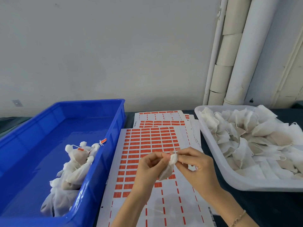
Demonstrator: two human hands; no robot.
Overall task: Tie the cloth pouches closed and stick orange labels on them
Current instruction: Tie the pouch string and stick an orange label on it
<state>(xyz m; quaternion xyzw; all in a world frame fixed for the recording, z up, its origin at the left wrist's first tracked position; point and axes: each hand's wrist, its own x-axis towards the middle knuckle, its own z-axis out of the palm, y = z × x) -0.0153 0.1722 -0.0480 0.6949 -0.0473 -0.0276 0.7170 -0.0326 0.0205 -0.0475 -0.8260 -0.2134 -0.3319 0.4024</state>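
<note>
A small white cloth pouch (pixel 167 169) hangs between my two hands above the label sheet (pixel 147 145), a white sheet covered with rows of orange labels. My left hand (pixel 150 167) pinches the pouch's gathered neck from the left. My right hand (pixel 195 164) pinches the top of the neck from the right, fingers curled on the cloth and its string. The string itself is mostly hidden by my fingers.
A blue bin (pixel 49 161) on the left holds several tied pouches (pixel 72 169), some with orange labels. A white tray (pixel 213 154) on the right is piled with untied pouches (pixel 255 138). More label sheets (pixel 164 118) lie behind. Pipes (pixel 237 54) run up the wall.
</note>
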